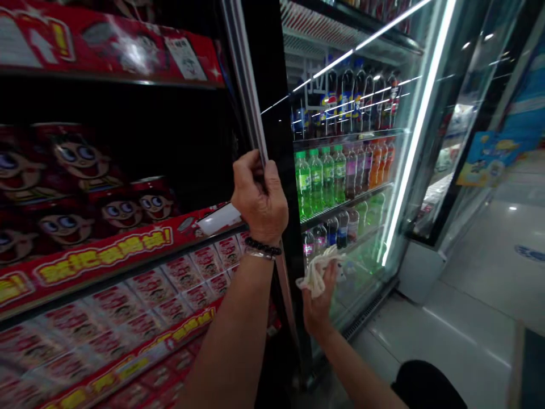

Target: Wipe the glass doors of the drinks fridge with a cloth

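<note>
My left hand (260,196), with dark beads and a bracelet at the wrist, is closed around the silvery edge strip (246,74) of the cooler door's dark frame. Lower and to the right, my right hand (318,307) presses a crumpled whitish cloth (315,274) against the glass door (353,278). The fingers of that hand are partly covered by the cloth. Through the glass I see rows of bottles, including green bottles (315,176) and dark cola bottles (347,94).
Shelves at left hold red cans (76,159) with cartoon faces and stacked cartons (151,284), close to my left arm. A bright light strip (419,130) runs down the cooler's right side. Pale floor tiles (477,284) lie at right, with a dark rounded shape (426,386) at the bottom.
</note>
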The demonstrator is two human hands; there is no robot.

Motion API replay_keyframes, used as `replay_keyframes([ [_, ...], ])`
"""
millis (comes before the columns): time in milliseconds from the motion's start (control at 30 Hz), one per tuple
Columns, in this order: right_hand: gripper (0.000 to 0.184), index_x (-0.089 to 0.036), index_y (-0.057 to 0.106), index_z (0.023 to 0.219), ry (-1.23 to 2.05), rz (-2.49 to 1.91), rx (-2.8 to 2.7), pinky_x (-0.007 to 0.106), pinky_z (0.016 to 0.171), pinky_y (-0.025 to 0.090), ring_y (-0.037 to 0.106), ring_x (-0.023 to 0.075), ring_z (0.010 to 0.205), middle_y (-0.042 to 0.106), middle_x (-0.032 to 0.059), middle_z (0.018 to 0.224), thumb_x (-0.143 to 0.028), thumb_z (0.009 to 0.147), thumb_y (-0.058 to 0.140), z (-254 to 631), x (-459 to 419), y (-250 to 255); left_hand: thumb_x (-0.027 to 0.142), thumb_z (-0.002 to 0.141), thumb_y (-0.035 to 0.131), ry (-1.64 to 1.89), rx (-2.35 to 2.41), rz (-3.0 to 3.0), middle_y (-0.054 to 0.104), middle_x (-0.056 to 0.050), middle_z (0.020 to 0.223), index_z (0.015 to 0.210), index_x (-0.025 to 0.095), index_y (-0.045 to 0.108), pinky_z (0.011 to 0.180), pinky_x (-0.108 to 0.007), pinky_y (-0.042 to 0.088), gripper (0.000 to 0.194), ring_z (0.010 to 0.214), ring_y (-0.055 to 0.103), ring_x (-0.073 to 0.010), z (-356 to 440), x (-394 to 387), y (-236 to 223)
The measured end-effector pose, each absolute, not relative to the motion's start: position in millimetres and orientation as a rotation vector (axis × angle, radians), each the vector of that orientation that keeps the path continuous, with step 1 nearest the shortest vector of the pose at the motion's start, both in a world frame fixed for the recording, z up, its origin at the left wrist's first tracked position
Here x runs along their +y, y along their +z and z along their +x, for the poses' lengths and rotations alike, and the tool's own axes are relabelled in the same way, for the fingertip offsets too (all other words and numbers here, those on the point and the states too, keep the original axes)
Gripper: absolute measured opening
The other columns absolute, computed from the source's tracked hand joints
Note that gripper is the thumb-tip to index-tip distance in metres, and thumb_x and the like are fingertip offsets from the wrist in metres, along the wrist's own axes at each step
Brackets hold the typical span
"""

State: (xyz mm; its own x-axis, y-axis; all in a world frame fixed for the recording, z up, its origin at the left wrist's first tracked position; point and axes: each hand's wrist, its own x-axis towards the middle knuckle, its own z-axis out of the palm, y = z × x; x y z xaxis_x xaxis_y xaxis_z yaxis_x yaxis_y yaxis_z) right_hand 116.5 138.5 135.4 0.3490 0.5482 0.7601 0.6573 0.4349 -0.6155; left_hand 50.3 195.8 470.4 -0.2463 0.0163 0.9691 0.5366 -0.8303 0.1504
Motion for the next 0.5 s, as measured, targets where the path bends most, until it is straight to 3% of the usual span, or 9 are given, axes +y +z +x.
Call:
replay_keyframes([
  [100, 0.077, -0.027, 0.025, 0.178, -0.352, -1.080, -1.568, 0.091, 0.127, 0.020, 0.001, 0.0483, 0.173, 0.006, 0.0170, 0.186, -0.025, 0.106, 0.051, 96.2, 118.3, 144.2, 0.041, 0.113, 0.054, -2.154, -0.663, -1.807, 0.072, -0.007, 0.119, 0.135, 0.016, 0.061, 0.095, -0.026, 0.059, 0.034, 0.104, 0.071, -0.0134, 40.5, 191.0, 471.1],
  [233, 0.089, -0.028, 0.025, 0.178, -0.623, -0.902, -1.706, 0.090, 0.129, 0.013, 0.003, 0.0480, 0.173, 0.008, 0.0135, 0.186, -0.010, 0.095, 0.048, 96.1, 124.2, 185.2, 0.033, 0.113, 0.054, -2.229, -0.672, -2.095, 0.071, -0.009, 0.137, 0.155, 0.023, 0.052, 0.105, -0.028, 0.063, 0.043, 0.126, 0.071, -0.0157, 6.6, 151.8, 445.2],
  [367, 0.086, -0.027, 0.030, 0.177, -0.746, -0.876, -1.656, 0.089, 0.130, 0.011, 0.008, 0.0488, 0.172, 0.011, 0.0164, 0.186, -0.011, 0.095, 0.052, 110.0, 147.8, 277.8, 0.030, 0.109, 0.059, -2.161, -1.076, -1.879, 0.076, -0.006, 0.133, 0.154, 0.028, 0.056, 0.110, -0.036, 0.066, 0.045, 0.121, 0.076, -0.0199, -46.7, 97.5, 335.9],
  [433, 0.082, -0.028, 0.035, 0.175, -0.799, -0.851, -1.632, 0.087, 0.132, 0.011, 0.010, 0.0490, 0.172, 0.011, 0.0164, 0.186, -0.013, 0.097, 0.055, 114.5, 156.7, 337.6, 0.032, 0.108, 0.055, -2.026, -1.411, -1.872, 0.079, -0.003, 0.123, 0.146, 0.033, 0.062, 0.090, -0.034, 0.072, 0.038, 0.108, 0.080, -0.0219, -72.7, 76.3, 261.8],
  [500, 0.079, -0.027, 0.039, 0.173, -0.855, -0.823, -1.596, 0.085, 0.133, 0.012, 0.009, 0.0479, 0.172, 0.009, 0.0150, 0.186, -0.014, 0.097, 0.057, 117.0, 164.6, 400.2, 0.038, 0.107, 0.056, -1.684, -1.788, -1.941, 0.079, -0.002, 0.121, 0.153, 0.044, 0.057, 0.081, -0.039, 0.074, 0.046, 0.105, 0.080, -0.0247, -93.2, 57.2, 195.3],
])
